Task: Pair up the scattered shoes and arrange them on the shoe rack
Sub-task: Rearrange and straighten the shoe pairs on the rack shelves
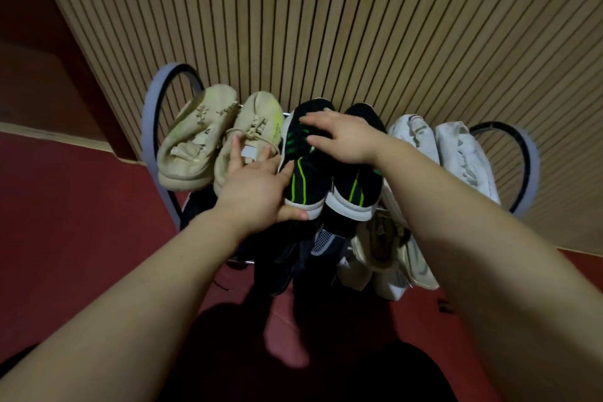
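Note:
On the top shelf of the shoe rack (150,127) stand three pairs: beige sneakers (192,140) at the left, black sneakers with green stripes (305,173) in the middle, white sneakers (456,153) at the right. My left hand (257,186) lies between the right beige shoe and the left black shoe, fingers spread, thumb against the black shoe's white heel. My right hand (342,137) rests flat across the tops of both black shoes, fingers straight.
A lower shelf holds dark shoes (293,254) and pale beige shoes (388,248). A ribbed wooden wall (326,26) stands right behind the rack. The floor (81,222) is red. My bare foot (285,343) is in front of the rack.

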Available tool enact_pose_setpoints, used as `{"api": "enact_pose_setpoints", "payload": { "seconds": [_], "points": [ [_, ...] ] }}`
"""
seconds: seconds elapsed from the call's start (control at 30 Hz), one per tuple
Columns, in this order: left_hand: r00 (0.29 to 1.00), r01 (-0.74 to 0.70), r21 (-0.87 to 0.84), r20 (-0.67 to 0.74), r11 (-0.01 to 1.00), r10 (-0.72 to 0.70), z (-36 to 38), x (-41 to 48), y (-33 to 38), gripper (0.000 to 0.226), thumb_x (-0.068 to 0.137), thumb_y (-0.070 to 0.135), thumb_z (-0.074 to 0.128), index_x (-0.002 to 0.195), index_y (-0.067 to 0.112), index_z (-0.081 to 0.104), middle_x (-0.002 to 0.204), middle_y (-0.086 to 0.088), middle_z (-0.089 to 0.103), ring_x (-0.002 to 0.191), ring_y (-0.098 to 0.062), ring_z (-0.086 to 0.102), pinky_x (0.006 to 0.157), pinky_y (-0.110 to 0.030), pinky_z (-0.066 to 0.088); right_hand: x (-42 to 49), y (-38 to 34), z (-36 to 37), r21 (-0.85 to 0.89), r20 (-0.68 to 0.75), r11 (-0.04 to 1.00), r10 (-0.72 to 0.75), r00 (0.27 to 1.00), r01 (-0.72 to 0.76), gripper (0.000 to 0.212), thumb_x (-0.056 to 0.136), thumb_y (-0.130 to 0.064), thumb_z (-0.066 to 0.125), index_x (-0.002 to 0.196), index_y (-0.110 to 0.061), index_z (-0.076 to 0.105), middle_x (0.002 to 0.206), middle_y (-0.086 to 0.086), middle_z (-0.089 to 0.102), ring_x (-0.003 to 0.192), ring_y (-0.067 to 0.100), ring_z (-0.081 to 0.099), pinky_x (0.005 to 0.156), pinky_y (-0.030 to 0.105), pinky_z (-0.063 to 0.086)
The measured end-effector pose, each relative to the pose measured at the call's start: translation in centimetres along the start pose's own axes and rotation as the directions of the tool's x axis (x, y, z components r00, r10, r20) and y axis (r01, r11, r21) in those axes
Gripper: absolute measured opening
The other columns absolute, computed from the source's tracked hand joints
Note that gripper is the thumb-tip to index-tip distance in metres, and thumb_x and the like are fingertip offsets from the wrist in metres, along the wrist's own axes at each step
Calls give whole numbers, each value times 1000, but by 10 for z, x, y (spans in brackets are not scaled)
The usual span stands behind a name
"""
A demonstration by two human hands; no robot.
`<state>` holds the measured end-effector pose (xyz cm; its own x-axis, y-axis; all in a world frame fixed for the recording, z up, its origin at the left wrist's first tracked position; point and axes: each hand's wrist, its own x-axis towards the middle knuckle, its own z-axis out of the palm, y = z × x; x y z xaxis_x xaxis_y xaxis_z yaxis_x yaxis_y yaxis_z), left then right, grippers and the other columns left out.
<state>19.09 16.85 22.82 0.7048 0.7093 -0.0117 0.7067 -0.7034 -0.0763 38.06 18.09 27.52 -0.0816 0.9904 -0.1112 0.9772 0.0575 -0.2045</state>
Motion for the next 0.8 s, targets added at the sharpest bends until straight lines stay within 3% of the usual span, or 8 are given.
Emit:
{"api": "enact_pose_setpoints", "payload": {
  "seconds": [0.07,0.17,0.27,0.6,0.8],
  "points": [
    [1000,6,-4,27,1000,-6,0,0,-2,102,74,78,39,151,18,12,157,-4,19,147,-26,0,98,-59,-26,31,-16,5,-181,98,983,-27,995,45,47,101,-35,35,147,-28,31,156,-6,25,146,17,12,117,45,10],
    [1000,-4,-25,28,1000,5,-1,2,-2,101,75,77,39,150,16,13,156,-4,21,147,-27,-1,99,-63,-25,56,-24,7,-356,163,934,21,986,39,39,101,-32,33,138,-29,44,148,-3,39,140,18,29,114,49,9],
    [999,-24,2,23,1000,24,-2,9,0,100,75,78,34,150,16,16,154,-5,25,147,-27,0,98,-64,-24,57,-17,2,-415,139,908,4,990,54,37,100,-28,35,135,-32,47,142,-4,43,131,19,40,112,45,16],
    [997,-61,64,48,996,58,-2,12,-3,92,78,77,28,148,18,23,152,-9,30,147,-28,1,95,-63,-27,70,-28,-3,-615,242,774,4,970,150,42,95,-17,43,134,-32,47,139,1,42,135,22,31,113,47,20],
    [996,-81,13,41,997,80,-1,12,0,87,80,77,28,147,21,30,152,-13,29,147,-28,-1,97,-66,-25,77,-36,-11,-736,358,631,55,932,245,43,94,-18,38,134,-30,49,139,6,41,134,25,33,110,47,27]
  ]
}}
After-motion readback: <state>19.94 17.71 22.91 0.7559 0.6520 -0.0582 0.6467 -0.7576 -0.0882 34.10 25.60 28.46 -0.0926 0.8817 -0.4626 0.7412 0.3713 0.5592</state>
